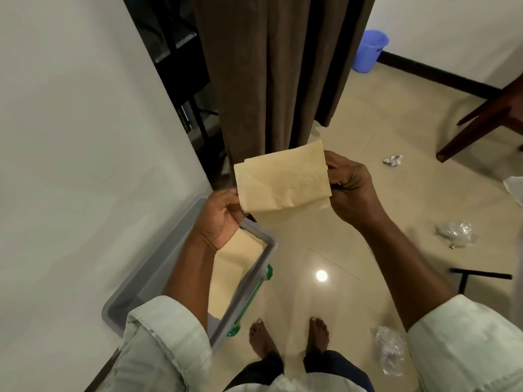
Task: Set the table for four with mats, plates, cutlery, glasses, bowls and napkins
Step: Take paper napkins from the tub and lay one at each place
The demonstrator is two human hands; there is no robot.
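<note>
A beige folded napkin hangs in the air at chest height, gripped from both sides. My left hand pinches its lower left corner and my right hand pinches its right edge. Below my left arm a grey plastic bin with a green handle stands on the floor by the wall. More beige napkins lie inside it, partly hidden by my forearm.
A brown curtain hangs ahead, a blue bucket behind it. Crumpled clear plastic and a second clear wrapper litter the tiled floor. A dark wooden chair leg stands at right. My bare feet are below.
</note>
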